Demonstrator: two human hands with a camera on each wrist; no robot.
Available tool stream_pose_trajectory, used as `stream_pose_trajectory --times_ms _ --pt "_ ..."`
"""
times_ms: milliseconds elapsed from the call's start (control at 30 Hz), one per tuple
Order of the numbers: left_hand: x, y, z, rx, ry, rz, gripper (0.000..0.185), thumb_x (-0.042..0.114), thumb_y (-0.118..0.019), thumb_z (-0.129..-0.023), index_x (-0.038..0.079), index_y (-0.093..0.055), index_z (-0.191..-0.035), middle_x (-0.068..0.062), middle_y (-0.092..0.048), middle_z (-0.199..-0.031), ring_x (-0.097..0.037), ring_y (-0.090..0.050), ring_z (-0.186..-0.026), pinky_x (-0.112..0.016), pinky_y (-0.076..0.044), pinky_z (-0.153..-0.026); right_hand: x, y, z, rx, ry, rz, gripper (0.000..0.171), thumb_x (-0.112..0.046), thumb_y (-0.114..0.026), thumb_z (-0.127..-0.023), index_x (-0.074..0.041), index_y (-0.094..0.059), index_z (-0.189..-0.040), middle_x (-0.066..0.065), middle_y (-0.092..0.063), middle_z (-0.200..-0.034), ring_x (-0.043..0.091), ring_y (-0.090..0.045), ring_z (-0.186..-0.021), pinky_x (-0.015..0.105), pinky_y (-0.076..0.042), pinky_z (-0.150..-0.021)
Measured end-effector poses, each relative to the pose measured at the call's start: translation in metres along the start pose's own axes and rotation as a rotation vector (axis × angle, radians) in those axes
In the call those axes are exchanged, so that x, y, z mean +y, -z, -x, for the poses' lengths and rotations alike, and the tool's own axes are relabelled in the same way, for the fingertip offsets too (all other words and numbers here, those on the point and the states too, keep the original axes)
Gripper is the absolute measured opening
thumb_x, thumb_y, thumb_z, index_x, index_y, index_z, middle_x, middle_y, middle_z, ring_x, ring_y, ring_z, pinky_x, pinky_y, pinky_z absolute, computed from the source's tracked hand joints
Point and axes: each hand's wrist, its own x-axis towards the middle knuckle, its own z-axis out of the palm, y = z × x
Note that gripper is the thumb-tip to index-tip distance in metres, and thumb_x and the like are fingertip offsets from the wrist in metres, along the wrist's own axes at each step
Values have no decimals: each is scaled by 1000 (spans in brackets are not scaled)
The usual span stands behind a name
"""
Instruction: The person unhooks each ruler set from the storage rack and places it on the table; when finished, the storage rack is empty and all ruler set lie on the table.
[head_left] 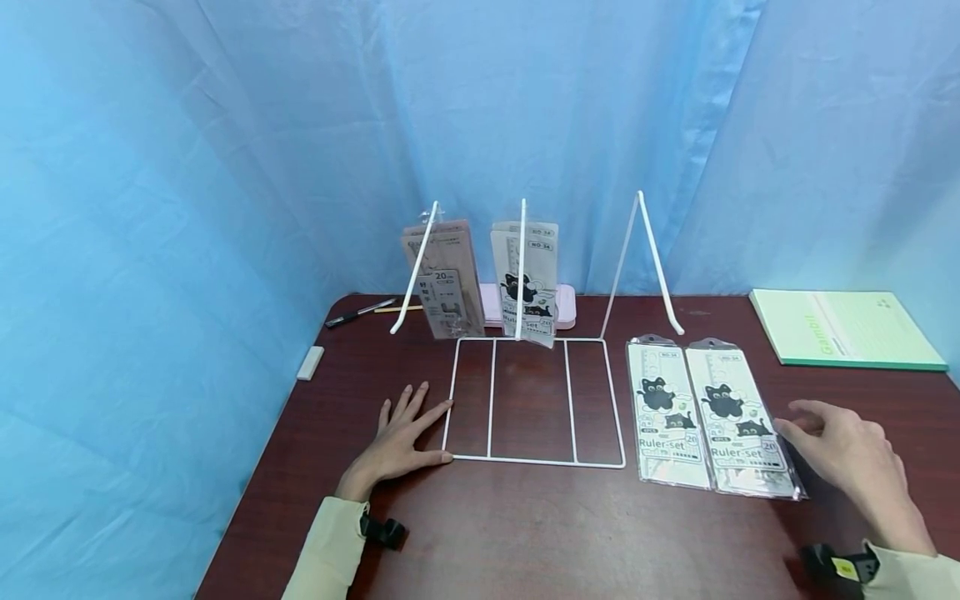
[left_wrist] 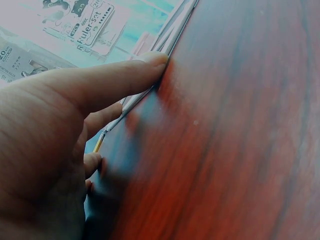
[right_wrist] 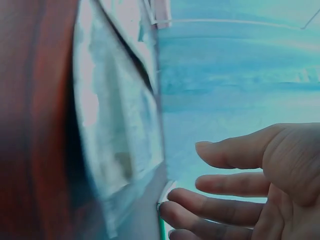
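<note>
My left hand [head_left: 405, 440] rests on the table with fingers spread, its thumb and forefinger touching the left side of a white wire rack [head_left: 540, 462]. In the left wrist view the thumb [left_wrist: 125, 77] lies on the wire. Two ruler-set packs with black cats, a left one [head_left: 654, 429] and a right one [head_left: 723, 429], lie side by side to the right of the rack. Beside the right pack hovers my right hand [head_left: 855, 450], fingers loosely bent and holding nothing. The right wrist view shows a gap between these fingers and the blurred pack [right_wrist: 120, 125].
Cat ruler packs [head_left: 543, 279] and pinkish-grey packs [head_left: 453, 258] stand upright at the rack's back. Behind them lies a lilac case [head_left: 566, 307]. A pen [head_left: 360, 312] and white eraser [head_left: 310, 363] lie left; a green notepad [head_left: 847, 329] lies back right. Blue curtains surround the table.
</note>
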Motion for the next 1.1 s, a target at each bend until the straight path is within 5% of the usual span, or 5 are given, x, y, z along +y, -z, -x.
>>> stream_pose_trajectory --times_ms 167,267,400,667,1100 --pt "0 0 0 11 -13 2 83 50 -75 -85 29 -37 -156 -15 -9 -170 -43 1 -157 -71 5 -120 -10 7 3 98 91 -51 55 -38 -64 -96 4 -57 -132 31 -71 -109 55 -62 -100 54 -43 -66" --pt "1 1 0 6 -18 2 83 51 -74 -85 29 -37 -156 -15 -8 -171 -43 2 -158 -72 5 -119 -18 9 4 149 189 -118 50 -34 -65 -97 3 -59 -131 30 -72 -107 10 -73 -78 58 -41 -78" --pt "1 1 0 -5 -17 -7 83 51 -73 -86 29 -36 -157 -15 -7 -171 -43 3 -158 -72 4 -119 -30 10 5 179 300 -209 44 -29 -66 -96 0 -61 -130 28 -73 -108 -37 -34 -73 49 -39 -87" --pt "3 3 1 -8 -12 -3 83 51 -74 -85 29 -37 -156 -16 -7 -170 -43 3 -158 -71 5 -120 -65 8 9 167 352 -392 47 -28 -71 -94 -7 -61 -135 -26 -66 -100 -33 -49 -82 5 -46 -62" --pt "2 2 0 -6 -13 -16 84 52 -74 -85 29 -36 -156 -16 -8 -170 -43 3 -157 -72 4 -119 -133 -15 5 153 513 -614 34 -14 -69 -95 -1 -65 -126 25 -72 -112 -25 -57 -93 0 -48 -80"
